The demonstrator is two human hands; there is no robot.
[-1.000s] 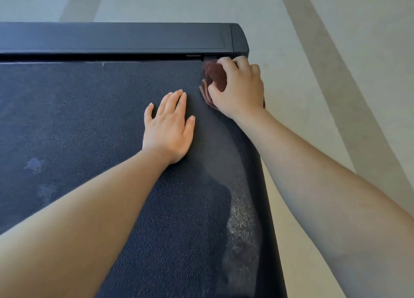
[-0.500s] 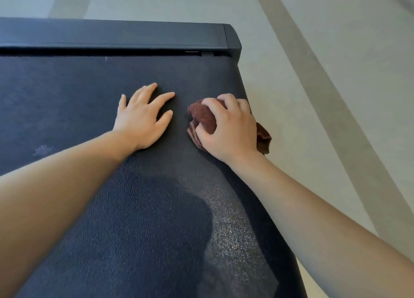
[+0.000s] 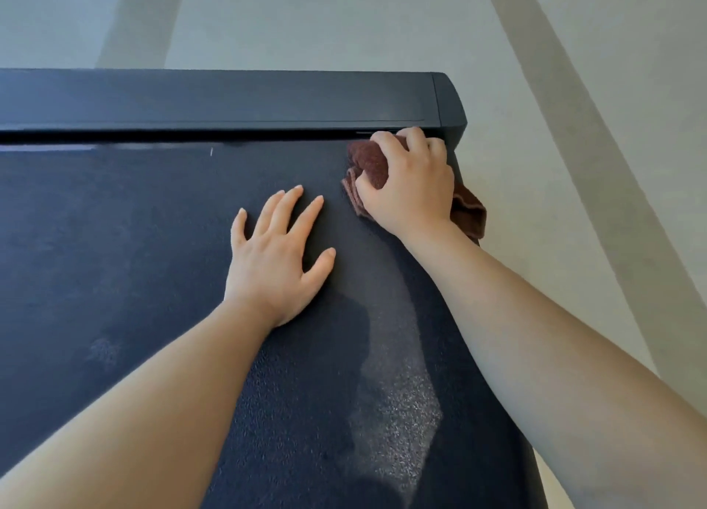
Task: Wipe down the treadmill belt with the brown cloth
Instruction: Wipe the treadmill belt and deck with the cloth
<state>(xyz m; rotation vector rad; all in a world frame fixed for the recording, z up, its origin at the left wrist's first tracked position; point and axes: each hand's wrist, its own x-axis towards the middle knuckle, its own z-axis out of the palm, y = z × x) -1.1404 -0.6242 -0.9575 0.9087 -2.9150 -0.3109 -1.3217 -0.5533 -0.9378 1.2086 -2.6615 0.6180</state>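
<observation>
Treadmill belt [image 3: 134, 241], dark and pebbled, filled most of the head view, with a faint pale smudge [image 3: 102, 350] marking its left side. Across the far end ran a smooth black end cover [image 3: 229, 99], separated from the belt by a narrow dark gap. Near the middle, the person's left hand [image 3: 277, 264] lay palm-down on the belt, fingers straight and spread, thumb out to the right, grasping nothing. Just right of that forearm, a pale, glistening streak [image 3: 398, 413] ran along the belt toward the far right corner. There the brown cloth [image 3: 369, 160] sat bunched on the belt, right up against the end cover. The right hand [image 3: 411, 191] was pressed on top of it, fingers curled over the wad and thumb tucked against its near side, gripping it. A loose fold of the cloth stuck out at the right of the wrist, hanging past the belt's right edge. The two hands were near each other but apart. Beyond the treadmill lay pale floor [image 3: 344, 19], crossed on the right by a darker diagonal band [image 3: 597, 145].
</observation>
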